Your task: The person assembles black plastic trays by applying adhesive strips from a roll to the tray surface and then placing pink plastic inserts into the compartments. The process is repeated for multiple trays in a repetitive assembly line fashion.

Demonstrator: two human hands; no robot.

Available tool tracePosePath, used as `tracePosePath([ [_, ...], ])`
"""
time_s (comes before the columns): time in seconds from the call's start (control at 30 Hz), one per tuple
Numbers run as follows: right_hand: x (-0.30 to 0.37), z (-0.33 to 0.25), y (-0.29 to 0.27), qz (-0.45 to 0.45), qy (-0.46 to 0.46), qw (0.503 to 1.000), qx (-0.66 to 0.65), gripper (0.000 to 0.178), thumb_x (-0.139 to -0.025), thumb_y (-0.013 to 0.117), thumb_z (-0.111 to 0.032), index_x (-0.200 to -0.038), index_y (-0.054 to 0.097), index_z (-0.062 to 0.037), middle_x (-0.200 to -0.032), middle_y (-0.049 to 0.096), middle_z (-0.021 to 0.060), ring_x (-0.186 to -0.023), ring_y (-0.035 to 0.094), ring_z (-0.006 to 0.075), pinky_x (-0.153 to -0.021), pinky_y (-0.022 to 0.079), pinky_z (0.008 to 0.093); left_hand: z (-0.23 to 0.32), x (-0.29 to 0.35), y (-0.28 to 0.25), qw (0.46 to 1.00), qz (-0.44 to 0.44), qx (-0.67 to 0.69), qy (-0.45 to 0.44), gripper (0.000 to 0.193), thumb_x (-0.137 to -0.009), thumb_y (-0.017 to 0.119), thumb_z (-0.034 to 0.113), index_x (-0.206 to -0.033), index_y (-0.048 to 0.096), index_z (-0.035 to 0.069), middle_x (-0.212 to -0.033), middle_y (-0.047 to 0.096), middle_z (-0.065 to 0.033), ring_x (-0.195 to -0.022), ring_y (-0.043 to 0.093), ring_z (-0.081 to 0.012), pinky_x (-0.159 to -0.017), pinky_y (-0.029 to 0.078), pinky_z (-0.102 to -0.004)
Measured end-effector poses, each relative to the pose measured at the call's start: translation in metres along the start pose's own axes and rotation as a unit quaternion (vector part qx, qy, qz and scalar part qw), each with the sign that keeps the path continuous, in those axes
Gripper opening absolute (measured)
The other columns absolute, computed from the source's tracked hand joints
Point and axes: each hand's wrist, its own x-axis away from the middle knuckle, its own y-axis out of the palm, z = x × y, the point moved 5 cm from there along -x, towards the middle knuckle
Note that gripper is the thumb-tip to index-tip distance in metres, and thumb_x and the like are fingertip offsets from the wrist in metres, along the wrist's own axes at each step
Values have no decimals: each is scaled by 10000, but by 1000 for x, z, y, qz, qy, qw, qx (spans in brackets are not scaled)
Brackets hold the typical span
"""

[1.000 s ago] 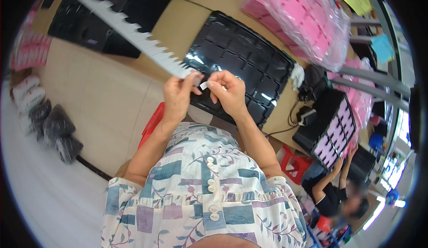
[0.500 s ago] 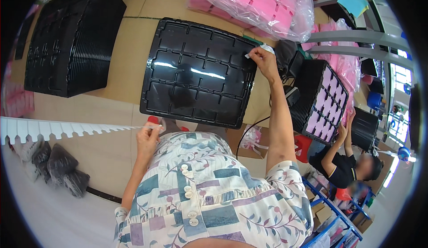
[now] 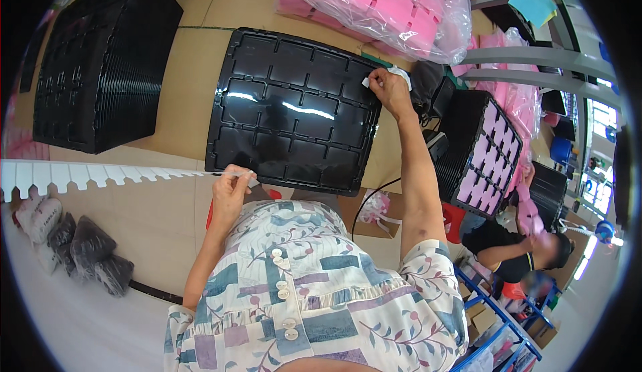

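Observation:
A black plastic compartment tray (image 3: 294, 114) lies on the tan table in front of me, its shiny cells reflecting the light. At its upper right edge, my right hand (image 3: 392, 92) pinches a small white piece (image 3: 366, 82) between thumb and fingers. My left hand (image 3: 231, 197) is at the tray's near left edge, its fingers closed on the end of a long white strip (image 3: 100, 173) with a notched edge. That strip stretches off to the left. A crumpled white piece (image 3: 401, 75) shows just behind my right hand.
A tall stack of black trays (image 3: 107, 64) stands at the left. Pink sheets in clear plastic (image 3: 381, 11) lie at the far side. To the right are a stack of black trays topped with pink (image 3: 491, 148), a metal rack (image 3: 535, 56) and a co-worker (image 3: 508, 248). Dark bags (image 3: 97, 251) lie lower left.
My left hand has risen towards the tray's near edge, bringing the strip's end along. My right hand has shifted slightly left. The co-worker's hands have moved, with pink material near them.

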Motion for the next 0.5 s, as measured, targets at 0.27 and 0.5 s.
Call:
tracePosePath([
  [0.27, -8, -16, 8, -10, -53, 983, 176, 118, -814, 637, -156, -808, 588, -49, -684, 672, 157, -640, 676, 324, -578, 529, 436, 7, -18, 13, 1000, -9, 13, 0, 122, -958, 600, 80, -914, 648, -24, -865, 681, -55, -749, 606, -77, -662, 481, -224],
  [0.5, -4, -20, 13, 16, -115, 969, 216, 145, -799, 642, -147, -835, 531, -61, -676, 658, 135, -599, 665, 309, -533, 526, 426, 5, -26, 20, 999, -17, 5, 44, 119, -973, 606, 138, -941, 629, 26, -895, 686, -42, -788, 579, -59, -691, 446, -212],
])
